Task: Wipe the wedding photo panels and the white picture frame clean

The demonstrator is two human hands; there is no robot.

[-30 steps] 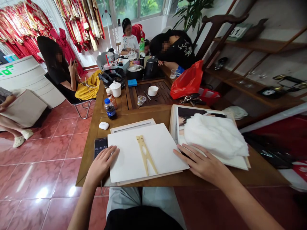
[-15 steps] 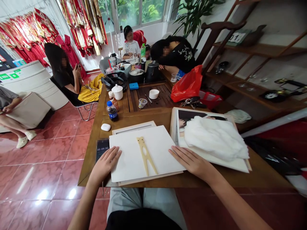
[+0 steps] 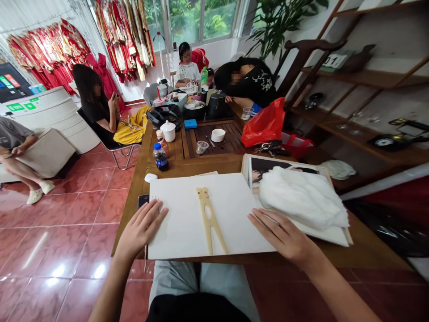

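Note:
A white board [image 3: 181, 219] lies flat on the wooden table [image 3: 355, 250] in front of me, squared over a framed panel beneath it. A cream two-pronged tool [image 3: 210, 219] rests on top of the board. My left hand [image 3: 140, 229] lies open on the board's left edge, fingers spread. My right hand [image 3: 283, 233] lies open at the board's right edge, fingers stretched flat, touching the edge of a photo frame [image 3: 258, 166] that carries a heap of white cloth [image 3: 301, 197].
A phone [image 3: 143, 200] and white earbud case [image 3: 151, 177] lie left of the board. Bottles [image 3: 161, 156], a teapot [image 3: 169, 131], cups, a kettle [image 3: 217, 103] and a red bag [image 3: 264, 123] crowd the table's far half. Several people sit beyond; shelves stand on the right.
The white board has been shifted up and squared over the frame beneath, which now barely shows. Both hands stayed flat on its edges and moved with it.

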